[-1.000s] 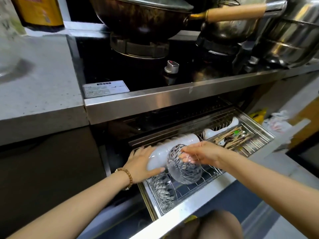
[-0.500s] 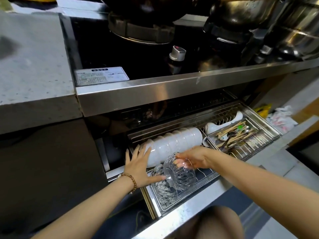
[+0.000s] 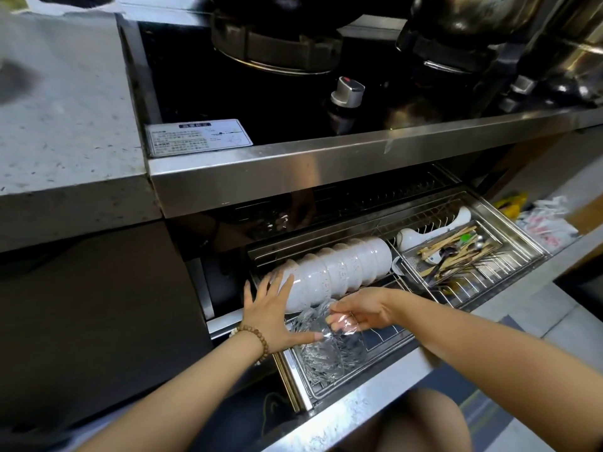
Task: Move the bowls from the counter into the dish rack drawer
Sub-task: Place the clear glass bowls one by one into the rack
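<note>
1. Plainly, in the head view, the chief risk is glass striking glass: the right hand (image 3: 365,313) pinches the rim of a clear glass bowl (image 3: 342,334), tilted on edge, just beside or touching a second glass bowl (image 3: 315,357) that stands in the front left corner of the dish rack drawer (image 3: 368,399). Letting go before it seats between the wires could make it roll or chip.
2. A second hazard is the row of white bowls (image 3: 339,272) lying on their sides behind; a nudge might set them sliding.
3. The left hand (image 3: 270,313) is spread flat, fingers apart, against the row's near end, gripping nothing, its thumb reaching toward the glass. It seems to be bracing.
4. The right forearm crosses the drawer front from the right, wrist bent down, fingertips closed on the rim.
5. There is only this one view, and the counter (image 3: 65,125) shows no bowls in frame.
</note>
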### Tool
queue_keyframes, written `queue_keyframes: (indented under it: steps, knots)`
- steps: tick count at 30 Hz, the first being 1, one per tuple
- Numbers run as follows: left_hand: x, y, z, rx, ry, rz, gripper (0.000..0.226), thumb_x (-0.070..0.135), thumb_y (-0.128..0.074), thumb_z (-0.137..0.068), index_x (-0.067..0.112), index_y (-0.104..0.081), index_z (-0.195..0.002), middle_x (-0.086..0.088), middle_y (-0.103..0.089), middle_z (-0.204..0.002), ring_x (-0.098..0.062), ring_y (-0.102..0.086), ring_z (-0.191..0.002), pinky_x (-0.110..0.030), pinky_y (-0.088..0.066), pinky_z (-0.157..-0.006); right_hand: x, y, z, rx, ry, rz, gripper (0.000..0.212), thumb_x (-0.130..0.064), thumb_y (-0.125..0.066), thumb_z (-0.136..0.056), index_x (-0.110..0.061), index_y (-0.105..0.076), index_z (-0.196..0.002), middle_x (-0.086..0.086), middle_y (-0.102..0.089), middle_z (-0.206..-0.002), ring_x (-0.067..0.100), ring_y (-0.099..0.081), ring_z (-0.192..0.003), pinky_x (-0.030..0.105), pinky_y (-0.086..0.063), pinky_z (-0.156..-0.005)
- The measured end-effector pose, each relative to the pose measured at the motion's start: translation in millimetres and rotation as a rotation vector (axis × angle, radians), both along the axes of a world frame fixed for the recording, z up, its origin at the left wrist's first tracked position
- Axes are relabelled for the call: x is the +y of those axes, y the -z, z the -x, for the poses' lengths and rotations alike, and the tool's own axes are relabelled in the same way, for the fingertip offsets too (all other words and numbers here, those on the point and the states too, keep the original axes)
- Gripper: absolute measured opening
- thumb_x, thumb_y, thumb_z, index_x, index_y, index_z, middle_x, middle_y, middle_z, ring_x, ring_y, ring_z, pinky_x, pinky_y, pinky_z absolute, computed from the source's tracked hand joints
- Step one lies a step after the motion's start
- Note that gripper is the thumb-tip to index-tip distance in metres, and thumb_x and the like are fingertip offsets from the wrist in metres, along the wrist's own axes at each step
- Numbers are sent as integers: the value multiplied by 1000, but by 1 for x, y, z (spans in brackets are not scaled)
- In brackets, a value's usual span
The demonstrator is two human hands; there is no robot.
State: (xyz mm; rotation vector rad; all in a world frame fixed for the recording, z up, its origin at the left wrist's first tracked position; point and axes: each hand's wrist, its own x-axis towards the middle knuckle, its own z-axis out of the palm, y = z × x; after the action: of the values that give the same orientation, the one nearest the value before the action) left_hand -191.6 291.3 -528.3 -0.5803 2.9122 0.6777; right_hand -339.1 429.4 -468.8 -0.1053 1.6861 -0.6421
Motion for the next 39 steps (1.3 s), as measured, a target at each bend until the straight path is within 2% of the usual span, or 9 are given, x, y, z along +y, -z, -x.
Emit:
queue_keyframes:
  steps: [2, 8, 18, 21, 23, 26, 29, 31, 39]
  knots:
    - [0, 0, 0, 4, -1, -3, 130, 95, -40, -46, 28, 4, -148, 4, 5, -158, -20, 6, -144, -53, 11, -115, 0, 3, 0, -10, -7, 2, 18, -19, -45, -99, -13, -57, -88, -1, -65, -89, 7, -61, -77, 21, -50, -76]
    - [0, -1, 0, -12, 0, -2, 129, 95, -41, -47, 28, 4, -148, 4, 5, -158, -20, 7, -144, -53, 9, -115, 2, 4, 3, -2, -13, 18, 17, -19, -49, -97, -13, -60, -85, -2, -69, -80, 5, -65, -68, 19, -53, -71]
    - [2, -7, -1, -43, 5, -2, 126, 94, -41, -50, 28, 3, -148, 1, 7, -158, -20, 8, -145, -51, 11, -115, 5, -9, 1, 439, -268, 26, 19, -29, -63, -88, -12, -64, -80, 3, -65, -85, 17, -62, -77, 23, -54, -72]
    - [2, -14, -3, -83, 5, -6, 120, 90, -43, -56, 27, 1, -148, -1, 5, -159, -20, 7, -145, -50, 14, -115, 6, -18, 0, 691, -381, 72, 34, -32, -63, -87, -9, -63, -113, 9, -64, -117, 23, -61, -107, 36, -48, -96]
    - [2, -20, -6, -97, 6, -24, 113, 85, -46, -62, 26, -3, -149, -1, 1, -159, -20, 5, -145, -48, 14, -114, 9, -31, -3, 787, -433, 122, 45, -36, -62, -87, -15, -54, -127, 6, -58, -130, 22, -57, -115, 35, -45, -100]
    - [1, -35, -9, -76, -2, -83, 97, 75, -50, -71, 24, -16, -147, -1, -18, -156, -21, -10, -144, -46, 4, -116, 21, -53, -14, 861, -407, 255, 50, -41, -61, -86, -27, -48, -133, -3, -50, -138, 14, -50, -121, 31, -42, -100]
    - [-3, -62, -11, -44, 18, -178, 79, 64, -56, -77, 25, -31, -142, -1, -42, -145, -23, -39, -131, -40, -26, -113, 34, -79, -27, 998, -313, 447, 43, -40, -60, -87, -34, -51, -128, -12, -53, -133, 2, -47, -119, 26, -39, -103]
    - [-6, -86, -13, 3, 49, -217, 70, 58, -57, -80, 27, -37, -139, 2, -46, -142, -20, -46, -126, -37, -38, -105, 40, -99, -36, 1066, -253, 554, 42, -39, -60, -87, -37, -50, -128, -18, -50, -134, -1, -45, -122, 25, -38, -106]
    - [-20, -232, -58, 457, 210, -22, 47, 62, -47, -82, 40, -49, -124, 22, -54, -127, 2, -48, -115, -21, -39, -96, 25, -203, -62, 1296, -143, 866, 55, -55, -54, -79, -40, -47, -131, -28, -37, -143, -13, -33, -130, 11, -31, -104]
